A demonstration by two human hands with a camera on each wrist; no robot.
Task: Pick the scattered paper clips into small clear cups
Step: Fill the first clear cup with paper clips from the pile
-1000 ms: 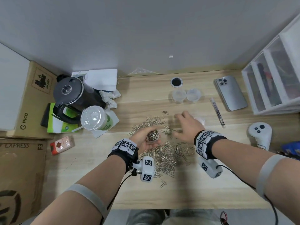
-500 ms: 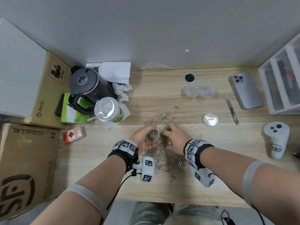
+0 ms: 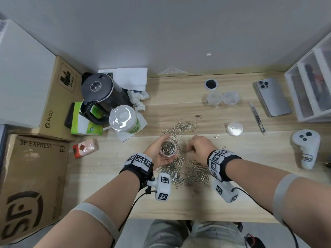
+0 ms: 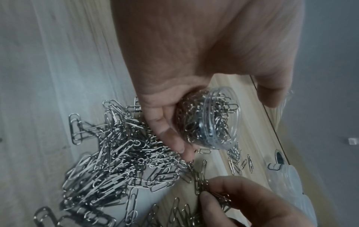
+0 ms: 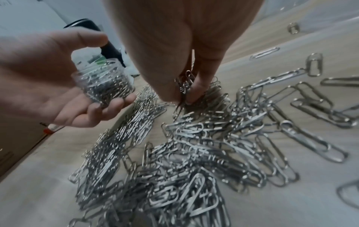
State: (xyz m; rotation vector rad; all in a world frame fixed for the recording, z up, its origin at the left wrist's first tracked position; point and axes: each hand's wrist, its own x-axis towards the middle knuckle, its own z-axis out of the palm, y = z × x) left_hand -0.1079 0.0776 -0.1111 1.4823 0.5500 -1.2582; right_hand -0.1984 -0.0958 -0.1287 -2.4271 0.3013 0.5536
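My left hand grips a small clear cup nearly full of silver paper clips, held just above the wooden table; the same cup shows in the left wrist view and again in the right wrist view. Just right of the cup, my right hand pinches a small bunch of paper clips between thumb and fingers over the pile. Many loose paper clips lie heaped under both hands, with more clips scattered behind. Two empty clear cups stand at the back.
A round lid lies right of the clips. A pen, a phone, a white controller and drawers fill the right. A kettle, a lidded drink cup and cardboard boxes stand left.
My right hand came back from the far right to the pile beside the cup and now pinches clips. The left hand kept holding the cup.
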